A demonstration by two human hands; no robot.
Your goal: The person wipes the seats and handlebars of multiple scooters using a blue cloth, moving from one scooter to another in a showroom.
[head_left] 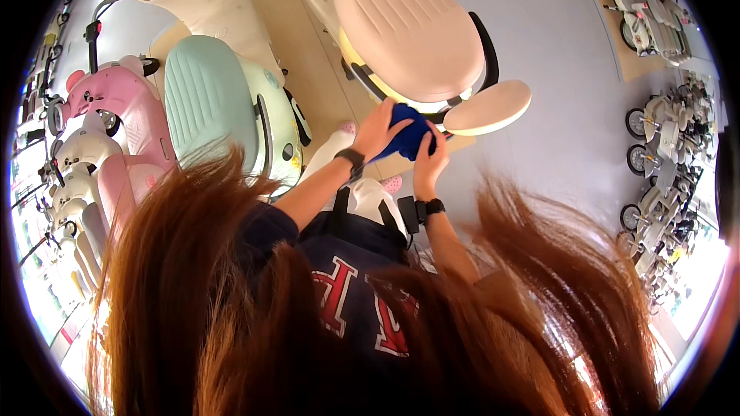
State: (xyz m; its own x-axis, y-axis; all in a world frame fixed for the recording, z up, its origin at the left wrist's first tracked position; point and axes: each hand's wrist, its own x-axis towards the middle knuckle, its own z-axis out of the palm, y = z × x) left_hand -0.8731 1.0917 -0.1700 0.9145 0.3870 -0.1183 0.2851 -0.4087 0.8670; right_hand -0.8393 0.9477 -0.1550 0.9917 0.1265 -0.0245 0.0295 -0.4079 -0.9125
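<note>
A blue cloth [407, 132] is bunched between my two hands, just in front of the rear end of a scooter with a peach ribbed seat [416, 27]. My left hand [375, 129] is closed on the cloth's left side. On its right side, the fingers of my right hand [430, 160] grip the same cloth. Beside my right hand sticks out the scooter's round peach backrest pad [489, 108]. A black grab rail [484, 50] curves along the seat's right edge. The cloth and my hands partly hide the scooter's tail.
At the left stands a scooter with a mint-green seat [208, 96], and past it a pink scooter [131, 112]. Rows of more two-wheelers [663, 154] line the right side. A beige platform [308, 69] lies under the near scooters, with grey floor [547, 38] beside it.
</note>
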